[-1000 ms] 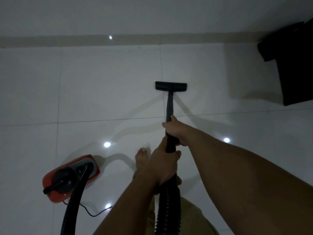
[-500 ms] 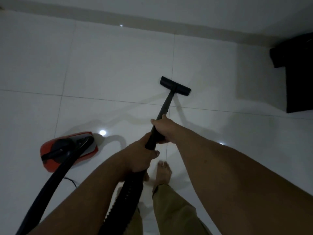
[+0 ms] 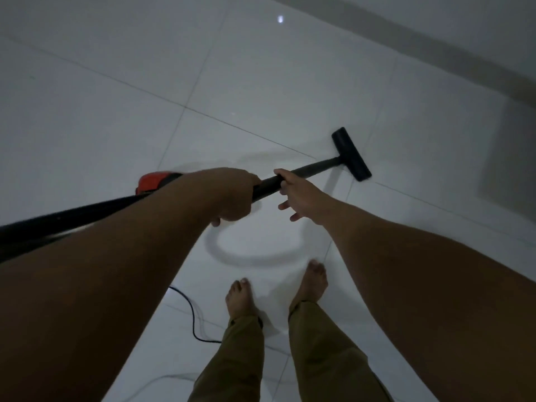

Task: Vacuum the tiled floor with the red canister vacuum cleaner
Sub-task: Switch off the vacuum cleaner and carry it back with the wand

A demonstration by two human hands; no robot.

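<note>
While the left hand [image 3: 232,195] wraps tight around the wand [image 3: 293,177], right hand [image 3: 301,195] loosening, fingers spread, thumb on wand, nozzle [image 3: 351,154] flat on tiled floor [image 3: 145,111], skirting beyond, red vacuum [image 3: 153,181] behind left forearm, cord [image 3: 190,314] beside 2 bare feet.

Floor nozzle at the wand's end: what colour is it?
Black, like the wand; the flat rectangular floor nozzle shows clearly against pale tiles in the head view.

Left forearm covers most of the red canister [image 3: 150,181], only a sliver peeks out. Hose [image 3: 58,219] runs off frame at 9 o'clock, power cord [image 3: 191,311] vanishes behind the arm too.
</note>
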